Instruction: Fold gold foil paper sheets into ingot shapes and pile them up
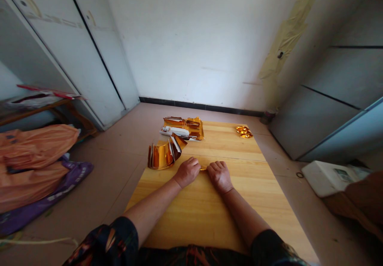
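Near the middle of the wooden table (191,214), my left hand (188,171) and my right hand (220,175) are closed on the two ends of a small piece of gold foil paper (203,168). Only a short strip of it shows between my fists; my fingers cover the rest. Just beyond my left hand stands a fanned stack of gold foil sheets (163,155). Behind that lies a second pile of gold foil sheets (196,128) with white backing. Several folded gold foil pieces (243,132) sit together at the far right corner.
A white wall (191,46) rises behind the table. Pale cabinets (80,46) stand at left, with orange cloth (36,146) and a purple bag (68,182) on the floor. At right are a grey cabinet (326,102) and a white box (326,178).
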{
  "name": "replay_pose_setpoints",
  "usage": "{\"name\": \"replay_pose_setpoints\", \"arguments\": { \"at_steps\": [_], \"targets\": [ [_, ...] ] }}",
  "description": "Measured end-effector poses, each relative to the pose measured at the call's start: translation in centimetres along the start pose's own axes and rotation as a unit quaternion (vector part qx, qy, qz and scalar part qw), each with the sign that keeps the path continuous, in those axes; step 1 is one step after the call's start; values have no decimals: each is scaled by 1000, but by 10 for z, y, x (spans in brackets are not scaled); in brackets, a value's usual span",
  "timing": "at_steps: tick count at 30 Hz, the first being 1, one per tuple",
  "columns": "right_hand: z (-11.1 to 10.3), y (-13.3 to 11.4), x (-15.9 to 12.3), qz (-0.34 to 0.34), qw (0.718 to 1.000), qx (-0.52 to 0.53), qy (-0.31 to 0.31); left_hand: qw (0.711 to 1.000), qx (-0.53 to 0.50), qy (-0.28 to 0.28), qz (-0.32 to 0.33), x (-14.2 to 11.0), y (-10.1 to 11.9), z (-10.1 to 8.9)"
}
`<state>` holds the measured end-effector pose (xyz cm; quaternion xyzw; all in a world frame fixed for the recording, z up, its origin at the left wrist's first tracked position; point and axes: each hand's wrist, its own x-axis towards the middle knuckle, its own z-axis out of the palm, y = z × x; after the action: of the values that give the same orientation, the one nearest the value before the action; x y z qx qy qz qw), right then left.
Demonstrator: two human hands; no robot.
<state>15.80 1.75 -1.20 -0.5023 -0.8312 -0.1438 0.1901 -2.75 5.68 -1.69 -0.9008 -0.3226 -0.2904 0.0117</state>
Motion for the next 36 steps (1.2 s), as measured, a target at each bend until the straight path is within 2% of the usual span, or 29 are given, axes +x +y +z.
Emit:
{"name": "replay_pose_setpoints", "arguments": {
  "at_steps": [5, 9, 15, 27, 36],
  "targets": [
    [0, 0, 1, 1, 1000, 0, 0, 995, -90, -9, -50, 0, 4, 0],
    [-1, 0, 1, 0, 1000, 0, 1, 989, -141, -1, -43, 3, 3, 4],
    [-1, 0, 1, 2, 1000, -1, 8, 988, -154, 10, -27, 3, -1, 5],
    [0, -1, 0, 3, 1000, 9, 17, 997, -78, 20, 6, 1, 0, 7],
    [-1, -1, 0, 4, 1000, 8, 9, 998, 33, 5, 57, 1, 2, -1]
  ]
}}
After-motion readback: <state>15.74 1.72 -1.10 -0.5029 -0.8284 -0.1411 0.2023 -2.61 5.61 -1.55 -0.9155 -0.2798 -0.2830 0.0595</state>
